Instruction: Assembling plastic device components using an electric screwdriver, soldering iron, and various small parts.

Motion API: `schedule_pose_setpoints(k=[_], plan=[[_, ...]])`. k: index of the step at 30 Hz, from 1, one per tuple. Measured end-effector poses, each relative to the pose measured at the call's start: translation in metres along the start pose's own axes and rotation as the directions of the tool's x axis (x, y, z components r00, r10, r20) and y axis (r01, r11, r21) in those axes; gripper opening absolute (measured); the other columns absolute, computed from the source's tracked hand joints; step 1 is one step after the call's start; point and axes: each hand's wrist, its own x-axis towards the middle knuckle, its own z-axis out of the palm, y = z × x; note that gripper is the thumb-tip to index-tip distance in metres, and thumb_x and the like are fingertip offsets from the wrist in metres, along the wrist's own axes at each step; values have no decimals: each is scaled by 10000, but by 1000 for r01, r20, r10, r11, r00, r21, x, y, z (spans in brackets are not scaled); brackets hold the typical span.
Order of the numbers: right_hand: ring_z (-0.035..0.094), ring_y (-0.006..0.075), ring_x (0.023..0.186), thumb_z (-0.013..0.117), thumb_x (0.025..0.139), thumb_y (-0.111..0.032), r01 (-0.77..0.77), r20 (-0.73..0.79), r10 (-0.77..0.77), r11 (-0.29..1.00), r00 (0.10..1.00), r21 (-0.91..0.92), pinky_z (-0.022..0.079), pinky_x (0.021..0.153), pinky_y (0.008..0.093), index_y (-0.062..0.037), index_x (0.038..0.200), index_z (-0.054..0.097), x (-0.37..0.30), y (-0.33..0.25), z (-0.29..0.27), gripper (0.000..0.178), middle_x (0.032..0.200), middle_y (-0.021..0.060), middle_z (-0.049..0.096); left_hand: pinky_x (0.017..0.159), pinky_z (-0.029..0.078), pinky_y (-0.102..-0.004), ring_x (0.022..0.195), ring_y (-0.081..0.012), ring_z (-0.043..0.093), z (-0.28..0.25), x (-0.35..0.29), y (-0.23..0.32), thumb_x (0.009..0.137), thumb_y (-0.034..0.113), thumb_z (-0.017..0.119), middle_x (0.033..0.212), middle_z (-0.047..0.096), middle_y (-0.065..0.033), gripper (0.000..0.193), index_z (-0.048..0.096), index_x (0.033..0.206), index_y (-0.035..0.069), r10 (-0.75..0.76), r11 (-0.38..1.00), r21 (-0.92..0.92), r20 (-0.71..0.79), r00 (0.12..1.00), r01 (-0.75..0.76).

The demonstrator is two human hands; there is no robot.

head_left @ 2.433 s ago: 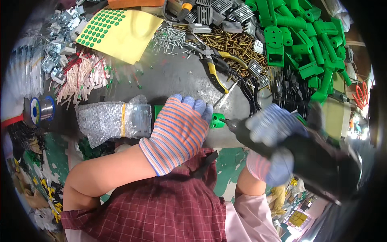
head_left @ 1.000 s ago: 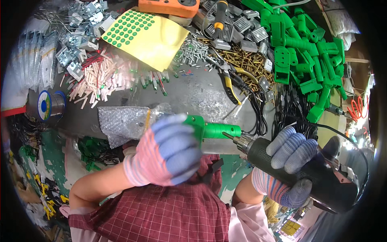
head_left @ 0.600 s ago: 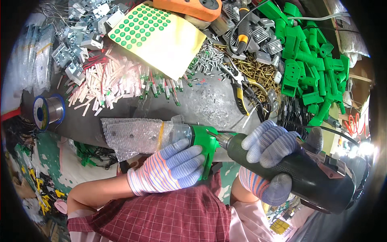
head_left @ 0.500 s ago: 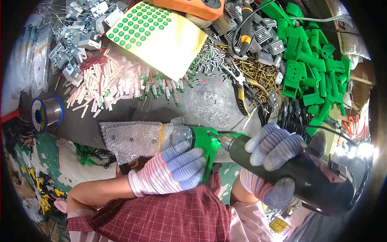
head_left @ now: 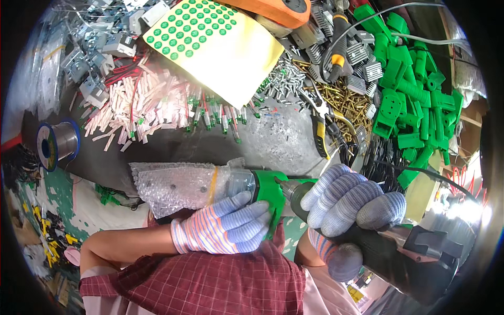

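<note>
My left hand [head_left: 223,223], in a striped knit glove, is closed around the end of a green plastic housing [head_left: 269,195]. Joined to that housing is a clear part bundled in bubble wrap [head_left: 176,186] with a yellow band. A dark power screwdriver [head_left: 386,252] lies in my right hand [head_left: 349,205], also gloved, the fingers wrapped over its body. Its bit is at the housing's right side, tilted down from the left; whether a screw sits under the tip is too small to tell.
Behind lie a sheet of round green stickers [head_left: 210,58], white sleeves with red wires [head_left: 136,102], brass screws [head_left: 341,100] and pliers [head_left: 319,131]. Green housings [head_left: 415,100] are heaped at the right. A solder spool [head_left: 60,144] stands left; a cable [head_left: 420,170] crosses near the screwdriver.
The screwdriver's rear has swung down, and my right fingers have shifted forward toward its chuck. My left hand and the housing have moved slightly right. The whole view has shifted a little.
</note>
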Motion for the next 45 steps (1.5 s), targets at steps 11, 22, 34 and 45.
schedule_pose_setpoints(k=[11,22,34,45], plan=[[601,201,652,567,935,-271,-173,-19,172,984,985,-48,517,617,332,0,1013,593,-30,24,-13,283,740,70,620,907,512,-429,1122,-263,607,0,8,0,789,235,597,1136,630,-83,277,604,1040,119,81,979,186,-5,997,-79],[525,178,560,626,857,-314,143,-61,-147,987,987,-72,481,559,352,52,1454,320,-58,-66,-17,764,671,60,503,1133,250,-650,1306,-402,446,-17,50,-30,567,336,830,1316,534,-118,659,597,1178,252,-25,977,212,96,995,4],[573,229,602,706,859,-254,-13,-45,3,974,999,-225,513,584,390,21,1282,460,-68,-42,-18,561,698,92,562,982,434,-446,1118,-327,567,-28,49,-54,763,413,738,1237,575,-125,643,549,1311,135,-338,923,219,59,939,318],[648,299,993,580,982,-246,-655,112,646,751,755,83,513,907,394,75,1101,593,-58,-94,-40,343,996,217,676,982,411,-455,1110,-321,549,-28,44,-50,794,489,667,1217,580,-127,683,536,1356,125,-342,913,269,97,935,306]])
